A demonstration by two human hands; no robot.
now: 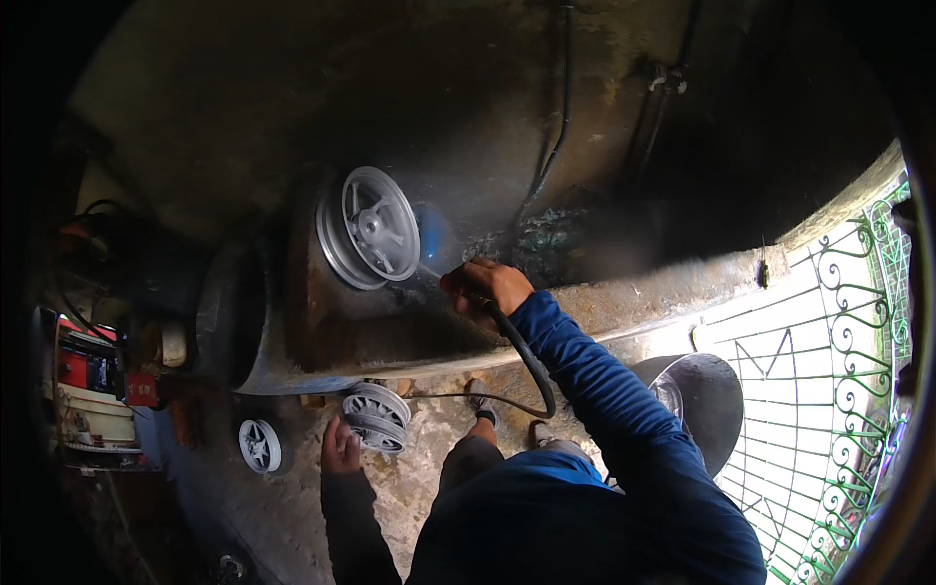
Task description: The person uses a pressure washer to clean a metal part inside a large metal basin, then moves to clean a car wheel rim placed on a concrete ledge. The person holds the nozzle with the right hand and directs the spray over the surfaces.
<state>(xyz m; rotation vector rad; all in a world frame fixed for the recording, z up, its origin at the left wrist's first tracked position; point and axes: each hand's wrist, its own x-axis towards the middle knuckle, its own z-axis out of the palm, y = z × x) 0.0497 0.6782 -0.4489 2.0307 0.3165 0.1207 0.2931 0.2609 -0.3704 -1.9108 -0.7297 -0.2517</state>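
Note:
My right hand grips the end of a black rubber hose, and a pale spray leaves it toward a silver alloy wheel. That spoked wheel leans upright on a dark ledge, apart from my hand, with mist around it. Low on the left, my left hand is raised with its fingers apart and holds nothing. Beyond it, a stack of silver spoked wheel rims lies on the wet floor; whether my fingers touch it I cannot tell. Another silver wheel rests farther left.
A stained concrete wall rises behind the ledge, with a dark pipe and a tap on it. At right stand a large dark round container and a green metal grille. The hose crosses the floor near my feet.

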